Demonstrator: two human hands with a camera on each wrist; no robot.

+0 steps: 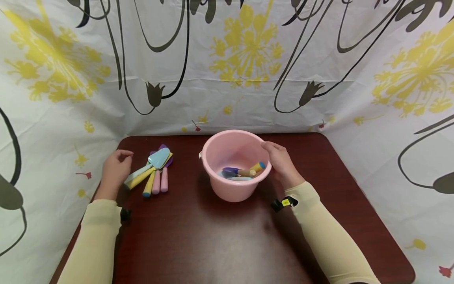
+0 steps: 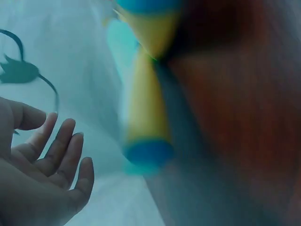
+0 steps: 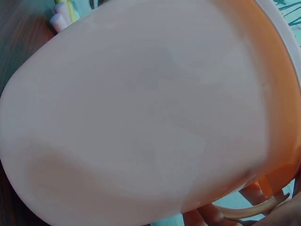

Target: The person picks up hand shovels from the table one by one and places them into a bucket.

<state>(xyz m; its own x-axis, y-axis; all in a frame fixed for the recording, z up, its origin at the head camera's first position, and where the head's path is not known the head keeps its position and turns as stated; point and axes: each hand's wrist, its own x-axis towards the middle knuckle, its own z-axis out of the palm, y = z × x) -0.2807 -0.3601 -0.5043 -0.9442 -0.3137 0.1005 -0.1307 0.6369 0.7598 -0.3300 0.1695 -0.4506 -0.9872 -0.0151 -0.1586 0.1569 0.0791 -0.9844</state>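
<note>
A pink bucket [image 1: 234, 192] is at the middle of the table, its mouth tipped towards me. My right hand [image 1: 281, 162] grips its rim on the right side. Inside lie several small tools, among them a yellow handle [image 1: 256, 167] with a blue end. My left hand [image 1: 116, 170] is beside a pile of toy garden tools at the left, fingers loosely bent and holding nothing. A light blue trowel [image 1: 159, 157] tops that pile, with yellow and pink handles [image 1: 164, 180] pointing towards me. The left wrist view shows a blurred yellow handle [image 2: 148, 103] apart from the fingers.
The dark red-brown table [image 1: 198, 240] has rounded corners. A white cloth [image 1: 220, 102] with yellow and dark flower prints hangs behind it and along both sides. A curved bucket handle [image 3: 249, 209] shows near the right fingers.
</note>
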